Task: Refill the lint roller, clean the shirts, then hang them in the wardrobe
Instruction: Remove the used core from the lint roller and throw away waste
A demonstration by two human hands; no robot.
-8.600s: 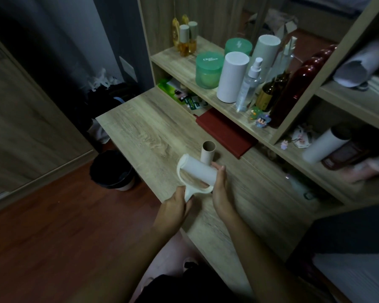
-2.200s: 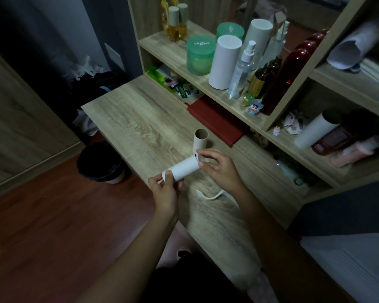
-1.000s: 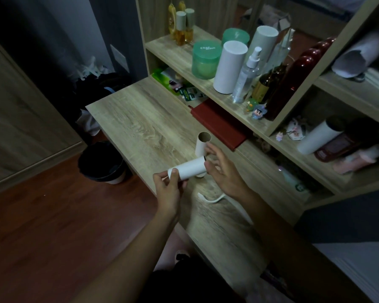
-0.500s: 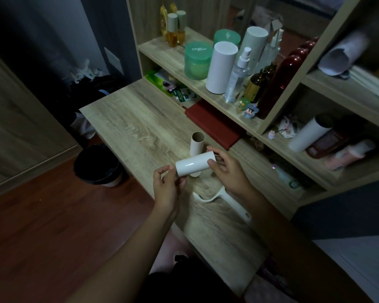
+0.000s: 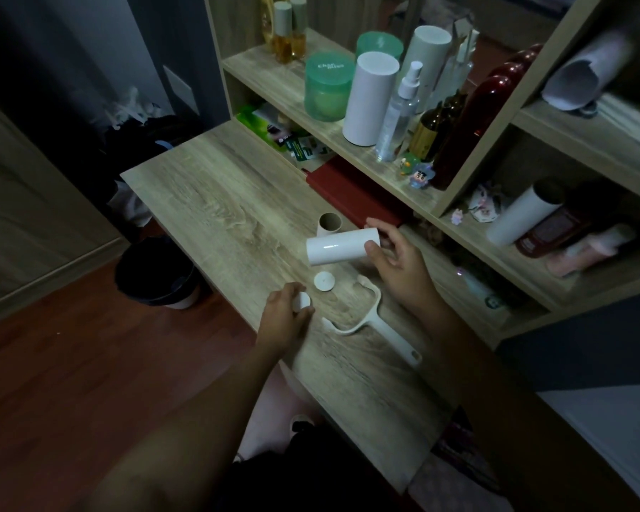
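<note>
White refill roll (image 5: 342, 245), refill step: your right hand (image 5: 396, 264) grips one end above the table (image 5: 218, 216), left hand (image 5: 283, 315) pinches an end cap (image 5: 303, 301), handle (image 5: 375, 323) lying beside; next, seat that cap squarely in the roll.

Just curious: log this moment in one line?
right hand: holds refill roll | left hand: holds white cap | handle: on desk

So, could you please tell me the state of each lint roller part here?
White paper refill roll: held sideways in right hand.
Brown cardboard core: upright on wooden desk.
White plastic roller handle: lying flat, no roll fitted.
Round white cap: loose on desk.
Second white cap: pinched in left hand.
</note>
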